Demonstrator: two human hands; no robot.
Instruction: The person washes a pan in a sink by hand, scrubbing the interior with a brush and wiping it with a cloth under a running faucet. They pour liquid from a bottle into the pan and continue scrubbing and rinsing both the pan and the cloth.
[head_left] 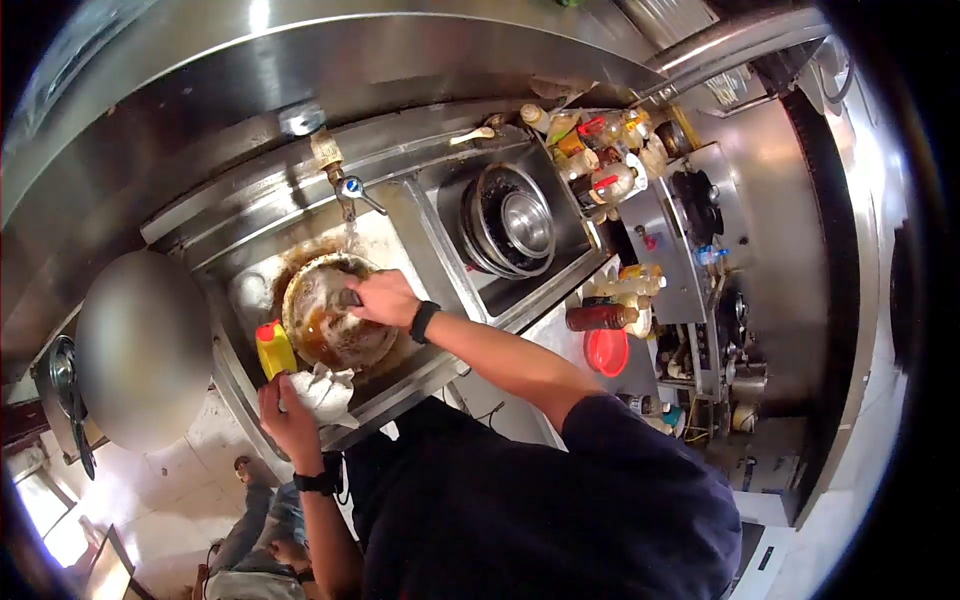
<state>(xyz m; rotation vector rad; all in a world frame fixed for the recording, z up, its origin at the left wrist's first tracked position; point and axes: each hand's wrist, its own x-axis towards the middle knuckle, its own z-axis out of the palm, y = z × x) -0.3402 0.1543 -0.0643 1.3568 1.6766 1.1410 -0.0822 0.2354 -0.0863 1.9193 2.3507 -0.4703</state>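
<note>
In the left sink basin [245, 345] lies a round pan [330, 325] with brown, foamy liquid in it. My right hand [385, 298] is closed over the pan's right side, around a small dark scrubber [350, 297]. Water runs from the tap [345, 190] just behind the pan. At the basin's front edge, my left hand [287, 415] has its fingers against a crumpled white cloth or bag [325, 393]; whether it grips it is hard to tell. A yellow bottle with a red cap [275, 352] stands between my left hand and the pan.
Metal bowls [525, 222] sit stacked in the right basin. Bottles [605, 175] crowd the counter beyond, with a red bowl [606, 350] nearer. A seated person [260, 545] is at the lower left. Pans [68, 380] lie at the far left.
</note>
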